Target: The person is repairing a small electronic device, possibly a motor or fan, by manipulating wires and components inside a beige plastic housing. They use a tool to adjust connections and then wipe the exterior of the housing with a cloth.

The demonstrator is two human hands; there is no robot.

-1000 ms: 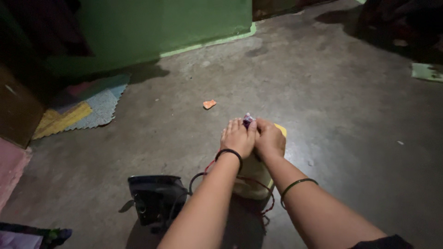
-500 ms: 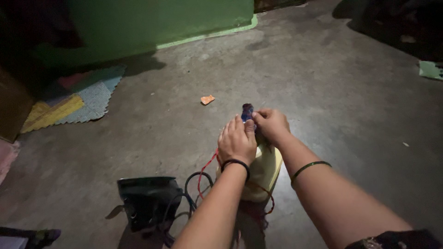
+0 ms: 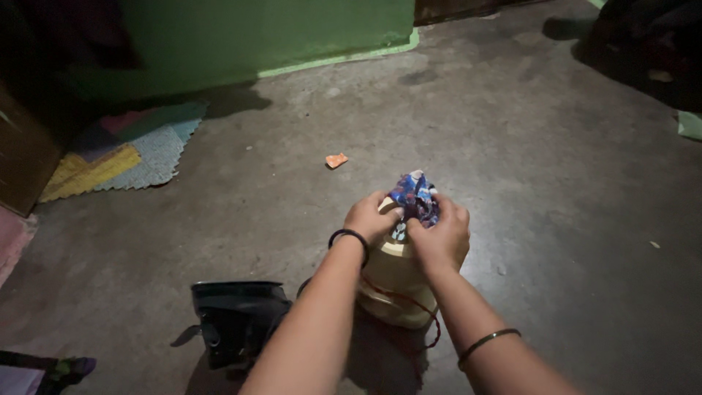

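Reaching forward with both forearms, left hand [image 3: 371, 216] and right hand [image 3: 441, 235] curling closed around a crumpled blue patterned cloth [image 3: 414, 196], pinching it atop a cream jug [image 3: 393, 281] standing on the concrete floor [image 3: 512, 146]; lying beyond, an orange scrap [image 3: 336, 160].

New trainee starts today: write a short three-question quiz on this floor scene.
1. True or false: both hands touch the crumpled blue patterned wrapper.
2. What does the wrapper sit on? A) pale yellow plastic jug B) black device C) patchwork mat
3. Which wrist wears the black band?

Key: 1 true: left hand, right hand. 2 A. 3 left.
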